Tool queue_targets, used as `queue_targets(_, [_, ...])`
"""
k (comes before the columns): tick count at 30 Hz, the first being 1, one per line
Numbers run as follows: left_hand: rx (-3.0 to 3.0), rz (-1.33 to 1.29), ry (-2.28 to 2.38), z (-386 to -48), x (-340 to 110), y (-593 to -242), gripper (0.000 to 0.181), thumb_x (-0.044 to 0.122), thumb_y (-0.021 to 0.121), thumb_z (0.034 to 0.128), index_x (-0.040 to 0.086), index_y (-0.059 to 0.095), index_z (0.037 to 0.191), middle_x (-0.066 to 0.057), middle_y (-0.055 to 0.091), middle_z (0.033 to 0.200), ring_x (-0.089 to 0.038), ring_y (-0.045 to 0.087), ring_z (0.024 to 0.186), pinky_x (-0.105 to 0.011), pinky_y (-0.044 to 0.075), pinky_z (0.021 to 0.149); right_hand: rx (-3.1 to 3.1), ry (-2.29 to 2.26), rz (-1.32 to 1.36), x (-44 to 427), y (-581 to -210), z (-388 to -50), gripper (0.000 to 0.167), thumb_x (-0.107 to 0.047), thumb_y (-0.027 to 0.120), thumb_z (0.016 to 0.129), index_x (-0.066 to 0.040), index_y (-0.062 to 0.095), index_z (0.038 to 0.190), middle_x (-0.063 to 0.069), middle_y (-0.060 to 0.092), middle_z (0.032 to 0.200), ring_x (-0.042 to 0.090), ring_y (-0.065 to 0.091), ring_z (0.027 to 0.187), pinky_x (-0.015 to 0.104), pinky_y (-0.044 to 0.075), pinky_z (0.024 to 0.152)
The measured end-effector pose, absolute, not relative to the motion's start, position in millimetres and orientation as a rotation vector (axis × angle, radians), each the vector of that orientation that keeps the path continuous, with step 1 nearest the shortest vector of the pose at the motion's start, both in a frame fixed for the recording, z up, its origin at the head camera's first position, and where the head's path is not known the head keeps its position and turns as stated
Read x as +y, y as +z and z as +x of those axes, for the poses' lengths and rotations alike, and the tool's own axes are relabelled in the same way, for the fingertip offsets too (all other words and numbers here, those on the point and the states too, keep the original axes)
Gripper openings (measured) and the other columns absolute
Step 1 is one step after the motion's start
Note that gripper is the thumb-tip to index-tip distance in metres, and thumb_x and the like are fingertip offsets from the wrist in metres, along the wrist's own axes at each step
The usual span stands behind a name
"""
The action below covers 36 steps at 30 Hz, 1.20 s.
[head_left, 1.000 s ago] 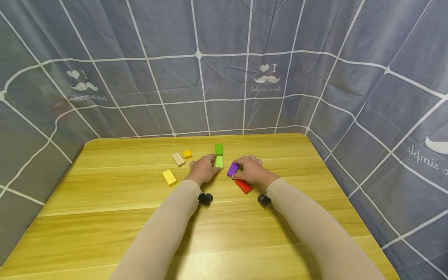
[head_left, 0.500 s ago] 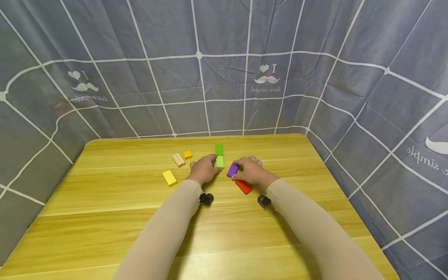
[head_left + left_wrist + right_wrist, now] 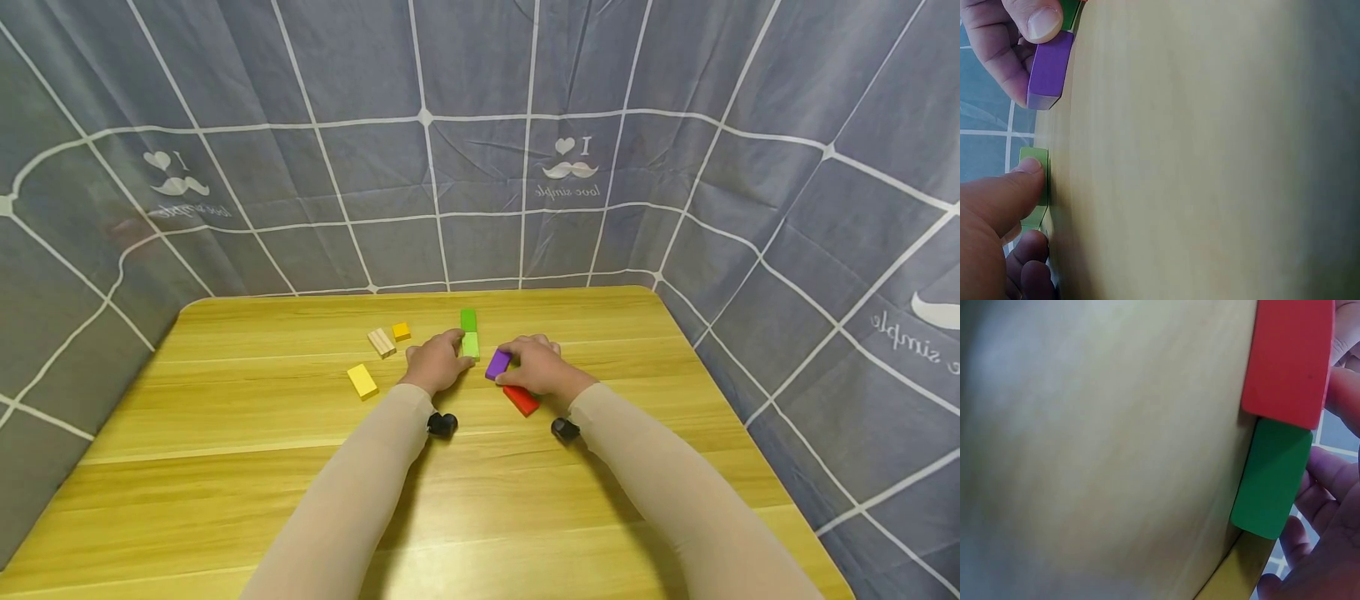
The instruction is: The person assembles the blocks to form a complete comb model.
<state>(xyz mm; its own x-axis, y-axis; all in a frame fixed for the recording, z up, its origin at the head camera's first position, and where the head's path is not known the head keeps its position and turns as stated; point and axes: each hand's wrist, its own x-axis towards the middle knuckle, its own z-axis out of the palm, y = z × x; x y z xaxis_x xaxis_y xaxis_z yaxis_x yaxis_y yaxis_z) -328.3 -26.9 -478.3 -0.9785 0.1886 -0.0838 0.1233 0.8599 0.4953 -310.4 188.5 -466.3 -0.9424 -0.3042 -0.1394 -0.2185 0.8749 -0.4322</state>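
In the head view my left hand (image 3: pixel 433 364) is at a light green block (image 3: pixel 470 346). The left wrist view has its thumb against the face of that light green block (image 3: pixel 1034 178), other fingers curled beside it. A darker green block (image 3: pixel 468 321) lies end to end beyond. My right hand (image 3: pixel 542 367) pinches a purple block (image 3: pixel 498 364) between thumb and fingers, just right of the light green one. A red block (image 3: pixel 521 401) lies below that hand. In the right wrist view a green block (image 3: pixel 1272 478) adjoins the red one, with a yellow block (image 3: pixel 1238 569) past it.
Left of my left hand, a yellow block (image 3: pixel 363 382), a plain wooden grooved block (image 3: pixel 382 342) and a small orange block (image 3: pixel 401 332) lie on the wooden table (image 3: pixel 480 517). A grey curtain with white lines (image 3: pixel 480 167) hangs behind and at both sides.
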Motion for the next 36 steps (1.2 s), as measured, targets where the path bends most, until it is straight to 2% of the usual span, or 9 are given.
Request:
queue_targets(7, [2.879, 0.282, 0.815, -328.0, -30.8, -475.1, 0.069, 0.043, 0.072, 0.0988, 0.016, 0.048, 0.158, -0.006, 0.072, 0.129, -0.03, 0.064, 0.131, -0.058, 0.033, 0.11, 2.844, -0.62, -0.403, 188.6, -465.8, -311.0, 0.066, -0.042, 0.08, 0.092, -0.016, 0.061, 0.15, 0.007, 0.061, 0.151, 0.034, 0.043, 0.14, 0.051, 0.031, 0.108])
queue_targets(10, [2.874, 0.32, 0.858, -328.5, -35.1, -470.6, 0.067, 0.043, 0.07, 0.1001, 0.014, 0.049, 0.157, -0.01, 0.068, 0.141, -0.033, 0.06, 0.137, -0.059, 0.035, 0.115, 2.842, -0.628, -0.411, 189.9, -465.0, -311.9, 0.066, -0.041, 0.081, 0.092, -0.016, 0.061, 0.15, 0.007, 0.062, 0.151, 0.034, 0.044, 0.139, 0.051, 0.031, 0.108])
queue_targets(14, [2.916, 0.331, 0.912, -331.5, -43.9, -463.3, 0.06, 0.04, 0.067, 0.1026, 0.013, 0.052, 0.155, -0.015, 0.06, 0.149, -0.039, 0.053, 0.141, -0.059, 0.038, 0.119, 2.839, -0.629, -0.423, 191.6, -464.8, -314.0, 0.066, -0.041, 0.081, 0.092, -0.015, 0.06, 0.15, 0.007, 0.062, 0.15, 0.034, 0.045, 0.137, 0.051, 0.031, 0.107])
queue_targets(21, [2.996, 0.218, 0.924, -344.9, -71.2, -458.3, 0.057, 0.035, 0.065, 0.1041, 0.014, 0.052, 0.155, -0.017, 0.046, 0.162, -0.046, 0.036, 0.151, -0.066, 0.026, 0.12, 2.835, -0.628, -0.422, 192.2, -466.2, -318.5, 0.066, -0.04, 0.081, 0.092, -0.016, 0.06, 0.15, 0.007, 0.061, 0.151, 0.033, 0.044, 0.137, 0.049, 0.031, 0.104])
queue_targets(25, [2.968, 0.135, 0.918, -348.6, -92.0, -458.2, 0.062, 0.034, 0.065, 0.1043, 0.013, 0.046, 0.159, -0.018, 0.041, 0.166, -0.047, 0.032, 0.153, -0.067, 0.022, 0.118, 2.833, -0.628, -0.422, 191.6, -464.6, -316.7, 0.066, -0.04, 0.081, 0.092, -0.016, 0.06, 0.15, 0.007, 0.062, 0.15, 0.033, 0.045, 0.134, 0.05, 0.031, 0.105])
queue_targets(30, [2.952, 0.06, 0.881, -352.4, -113.0, -464.0, 0.064, 0.034, 0.063, 0.1039, 0.01, 0.043, 0.16, -0.019, 0.039, 0.167, -0.048, 0.034, 0.151, -0.067, 0.026, 0.114, 2.83, -0.628, -0.421, 190.9, -462.5, -315.6, 0.066, -0.04, 0.082, 0.092, -0.016, 0.06, 0.15, 0.008, 0.062, 0.149, 0.033, 0.046, 0.131, 0.051, 0.03, 0.106])
queue_targets(36, [2.926, 0.035, 0.899, -354.9, -124.5, -467.9, 0.067, 0.036, 0.063, 0.1037, 0.009, 0.041, 0.161, -0.02, 0.037, 0.168, -0.048, 0.032, 0.152, -0.067, 0.025, 0.115, 2.83, -0.624, -0.42, 190.9, -462.4, -315.7, 0.066, -0.041, 0.082, 0.092, -0.017, 0.061, 0.15, 0.007, 0.063, 0.148, 0.034, 0.045, 0.135, 0.051, 0.03, 0.106])
